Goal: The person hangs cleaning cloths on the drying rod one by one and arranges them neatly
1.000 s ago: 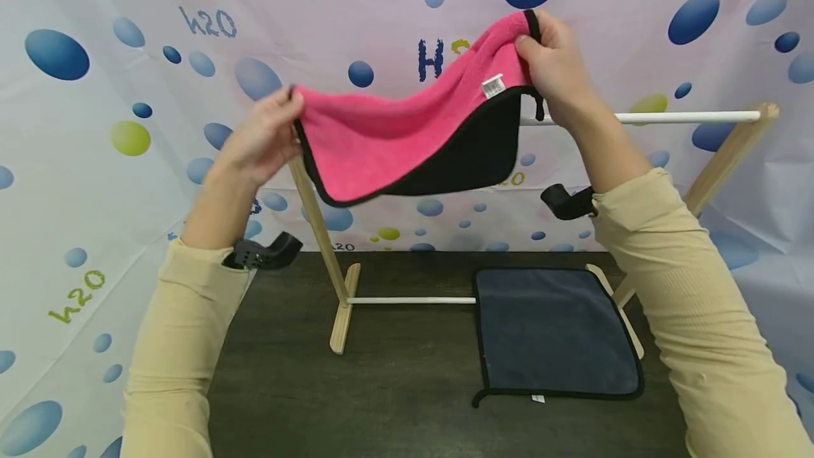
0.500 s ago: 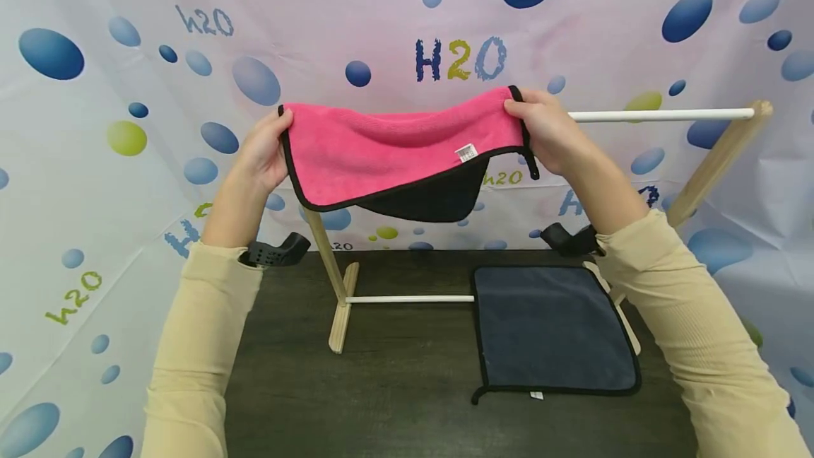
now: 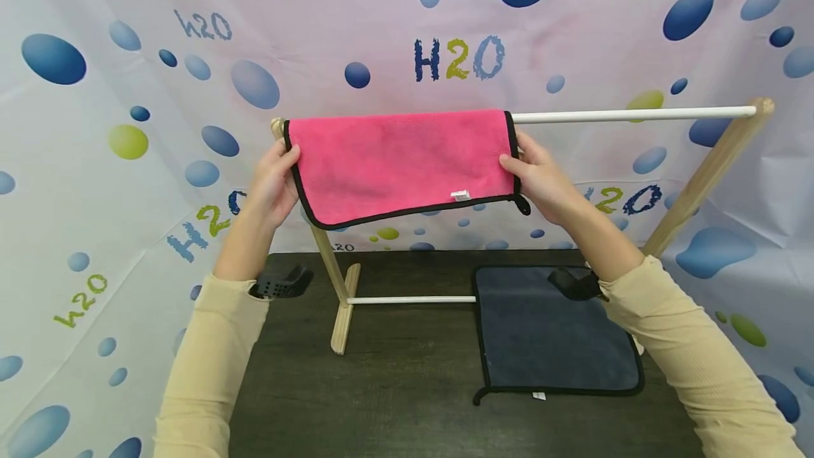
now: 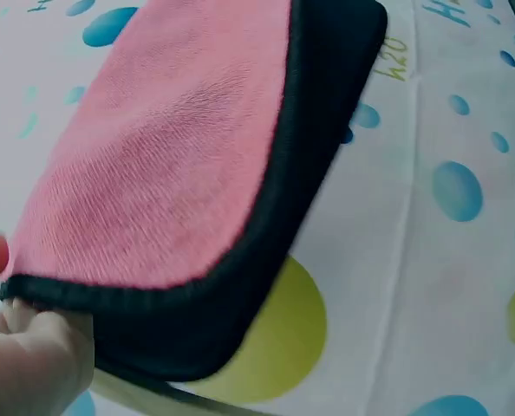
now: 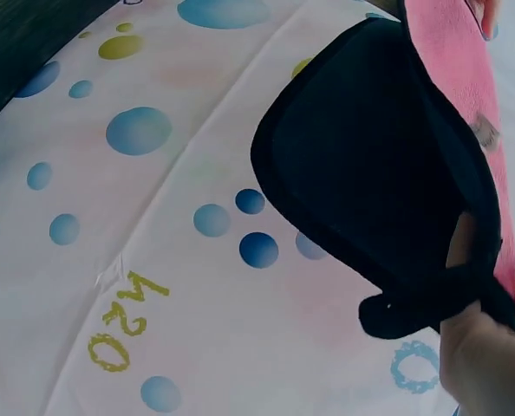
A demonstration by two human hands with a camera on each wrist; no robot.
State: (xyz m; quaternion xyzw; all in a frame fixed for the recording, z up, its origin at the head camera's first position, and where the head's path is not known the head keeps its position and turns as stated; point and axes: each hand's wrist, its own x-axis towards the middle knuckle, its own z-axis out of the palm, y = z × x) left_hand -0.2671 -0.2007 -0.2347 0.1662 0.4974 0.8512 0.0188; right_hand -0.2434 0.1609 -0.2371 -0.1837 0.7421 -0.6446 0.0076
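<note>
A pink towel (image 3: 400, 165) with black edging hangs folded over the left part of a white rail (image 3: 629, 116). My left hand (image 3: 270, 182) pinches its left edge, just below the fold. On the opposite side my right hand (image 3: 543, 179) pinches the right edge, thumb on the pink face. A white label (image 3: 461, 196) shows near the bottom, and a black loop (image 3: 522, 204) dangles at the lower right corner. The left wrist view has the left hand (image 4: 41, 355) at the towel's edge. Seen from the right wrist, the towel's dark underside (image 5: 361, 147) faces the camera.
The rail belongs to a wooden stand with a left post (image 3: 327, 256), a right post (image 3: 706, 175) and a lower white bar (image 3: 413, 300). A dark grey towel (image 3: 553, 345) lies flat on the dark tabletop (image 3: 407, 387). A bubble-printed curtain (image 3: 356, 13) surrounds the stand.
Both hands have come down with the pink towel, the right one furthest. The towel, earlier held aslant in the air, now lies over the rail with its front hanging flat.
</note>
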